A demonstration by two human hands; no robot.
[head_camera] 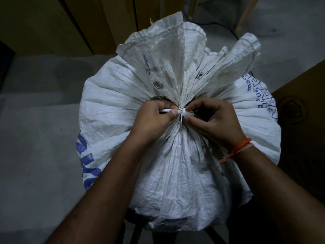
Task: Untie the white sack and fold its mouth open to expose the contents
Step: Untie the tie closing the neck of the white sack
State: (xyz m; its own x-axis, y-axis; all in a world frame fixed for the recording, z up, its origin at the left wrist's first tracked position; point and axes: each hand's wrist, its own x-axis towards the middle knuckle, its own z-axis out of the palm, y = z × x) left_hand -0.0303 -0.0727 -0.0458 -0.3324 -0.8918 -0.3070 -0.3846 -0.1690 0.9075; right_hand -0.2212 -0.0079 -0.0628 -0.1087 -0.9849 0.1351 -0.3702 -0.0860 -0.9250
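Grey floor (35,138) and brown boxes (299,111) sit around the sack (184,173), which stands right below the camera. Its blue writing is too creased to read. It is white, wrinkled and full, and its mouth (175,55) fans out above a tight neck with two metal rings. Left hand (154,118) pinches the white tie (183,112) with curled fingers; right hand (216,120) pinches the knot

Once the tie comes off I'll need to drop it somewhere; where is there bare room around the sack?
Bare grey floor lies left of the white sack, below the brown panels. Right is crowded: a cardboard box sits close beside the sack.
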